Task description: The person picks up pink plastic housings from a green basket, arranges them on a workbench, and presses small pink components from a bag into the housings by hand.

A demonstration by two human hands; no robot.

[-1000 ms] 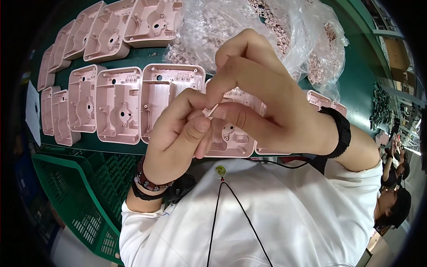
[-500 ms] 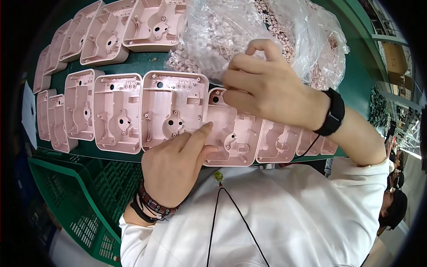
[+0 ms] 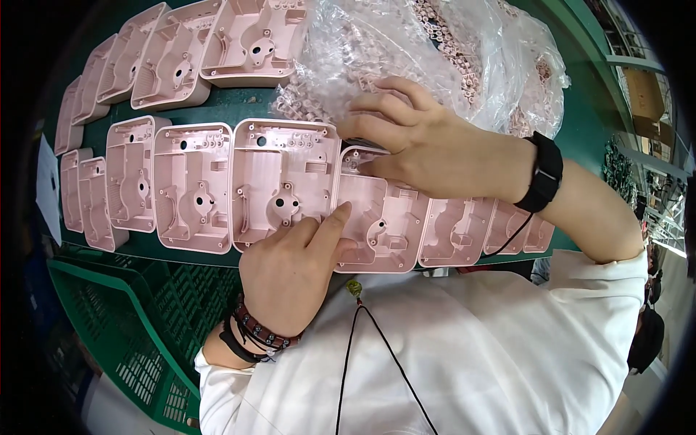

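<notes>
A row of pale pink plastic housings runs along the near side of the table. My left hand (image 3: 291, 264) lies across the adjoining walls of one housing (image 3: 279, 163) and the housing to its right (image 3: 362, 190). Its index finger is stretched out and its thumb stands apart, both over the right-hand housing. My right hand (image 3: 420, 141) is above that same housing's far end, fingers bent and spread, thumb low near the small far compartment. Its other fingertips reach left toward the small pink parts (image 3: 308, 104); no held thing shows, though the fingertips are partly hidden.
Clear plastic bags (image 3: 500, 65) full of small pink parts lie at the far side. A second row of pink housings (image 3: 250, 36) stands at the far left of the green table (image 3: 239, 99). Below the table's near edge at left is a green crate (image 3: 109, 319).
My right hand has moved slightly down and its fingers have opened from a tighter curl. My left hand has shifted a little to the right over the same housings.
</notes>
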